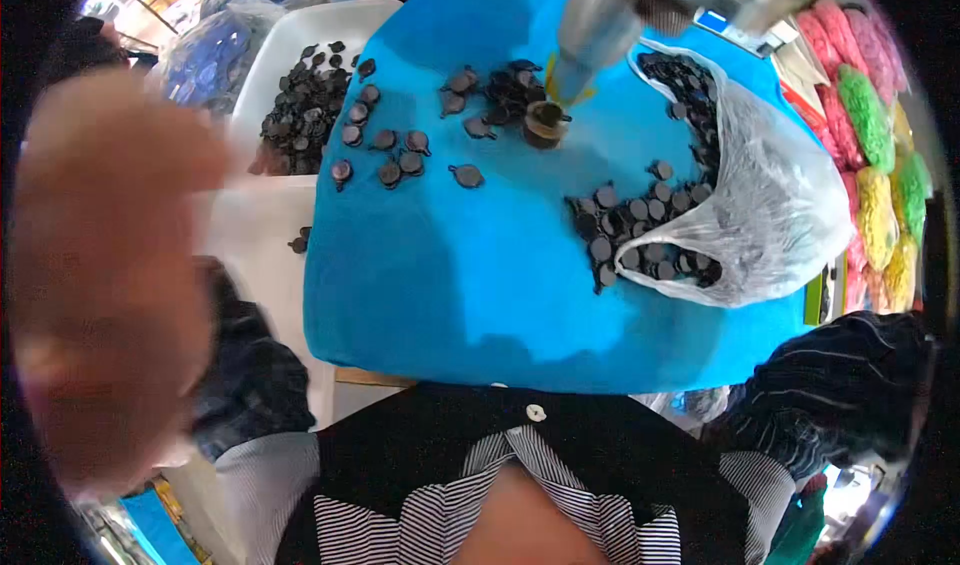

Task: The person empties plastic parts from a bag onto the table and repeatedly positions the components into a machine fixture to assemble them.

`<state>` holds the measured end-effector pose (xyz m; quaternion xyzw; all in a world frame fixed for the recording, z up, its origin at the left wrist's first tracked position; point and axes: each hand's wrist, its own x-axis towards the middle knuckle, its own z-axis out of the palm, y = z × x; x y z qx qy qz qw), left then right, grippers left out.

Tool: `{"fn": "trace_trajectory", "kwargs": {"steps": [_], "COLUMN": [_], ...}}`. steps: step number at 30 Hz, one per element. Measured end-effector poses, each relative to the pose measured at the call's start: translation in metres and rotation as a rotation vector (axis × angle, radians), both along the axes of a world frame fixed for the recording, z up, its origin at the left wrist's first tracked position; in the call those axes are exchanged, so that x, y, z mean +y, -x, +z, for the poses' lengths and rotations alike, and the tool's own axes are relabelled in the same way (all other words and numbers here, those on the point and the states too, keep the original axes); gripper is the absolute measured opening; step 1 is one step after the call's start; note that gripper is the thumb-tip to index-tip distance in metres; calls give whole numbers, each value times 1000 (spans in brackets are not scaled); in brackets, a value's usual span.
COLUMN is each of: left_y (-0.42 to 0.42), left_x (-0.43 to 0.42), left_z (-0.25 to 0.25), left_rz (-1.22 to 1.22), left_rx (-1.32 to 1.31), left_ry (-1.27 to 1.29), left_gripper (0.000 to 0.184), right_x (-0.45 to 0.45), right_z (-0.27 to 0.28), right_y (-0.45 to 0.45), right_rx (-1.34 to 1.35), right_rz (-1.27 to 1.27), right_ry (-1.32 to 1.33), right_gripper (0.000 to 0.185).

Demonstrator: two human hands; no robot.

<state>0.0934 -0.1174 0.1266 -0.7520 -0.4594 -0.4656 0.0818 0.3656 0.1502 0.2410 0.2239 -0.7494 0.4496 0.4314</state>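
Black tabbed discs (341, 172) are scattered along the left edge of the blue-covered table (520, 295), some stacked, some single. One lone disc (467, 176) is laid flat farther in, its long axis running roughly side to side, slightly slanted. Left hand (115, 285): raised close to the lens, heavily blurred, beyond the table's left edge; whether it is spread, narrowed or holding anything cannot be made out. Relation noted: the left-edge discs are placed to the right of this hand, which appears the nearer of the two. Right hand: cut off from sight; only a dark striped sleeve (830, 385) is shown at the near right corner. Off the left edge, more discs are piled in a white bin (252, 95); a few are held in a pale tray (265, 225) nearer the body. Toward the far edge, a machine head (600, 35) is poised above a round fixture (545, 130). By the right edge, discs are spilled from a translucent bag (785, 185).
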Motion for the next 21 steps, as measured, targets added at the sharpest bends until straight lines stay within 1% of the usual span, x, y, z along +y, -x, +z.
{"fn": "trace_trajectory", "kwargs": {"steps": [2,4,10,12,18,21], "left_y": [-4,-9,-17,-24,-43,-49], "left_x": [-28,-46,-85,-79,-71,-68], "left_z": [21,26,13,16,17,-6], "left_rz": [-128,-204,-310,-356,-408,-406], "left_rx": [47,32,-54,-60,-74,-83], "left_ry": [-170,-315,-698,-808,-993,-1022], "left_gripper": [16,18,22,23,27,29], "right_x": [-33,-57,-95,-93,-89,-84], "right_z": [0,-13,-43,-44,-46,-65], "right_y": [6,13,37,35,21,14], "right_rx": [94,128,168,188,237,263], "right_rz": [149,211,261,269,295,294], "right_ry": [-55,-72,-93,-95,-97,-82], "right_gripper": [26,26,27,28,30,31]}}
